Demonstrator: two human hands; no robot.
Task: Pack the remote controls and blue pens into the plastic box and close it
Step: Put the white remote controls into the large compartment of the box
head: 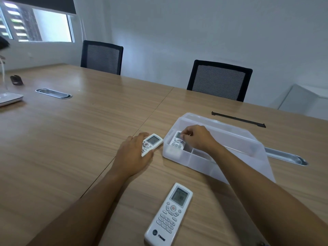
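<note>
A translucent plastic box (179, 157) with dividers sits open on the wooden table, its lid (230, 135) leaning back. My right hand (197, 137) is inside the box, fingers on a white remote (177, 142) lying in the left compartment. Just left of the box, my left hand (133, 153) rests on a second white remote (152, 142), fingers around its edge. A third white remote (168, 215) lies face up near the table's front edge, untouched. No blue pens are visible.
A black plastic strip (238, 119) lies behind the box. Metal cable trays (287, 157) (53, 93) are set into the table (71, 139). Two black mesh chairs (220, 79) stand at the far side. A white device (9, 99) and a small dark object (16, 80) lie far left.
</note>
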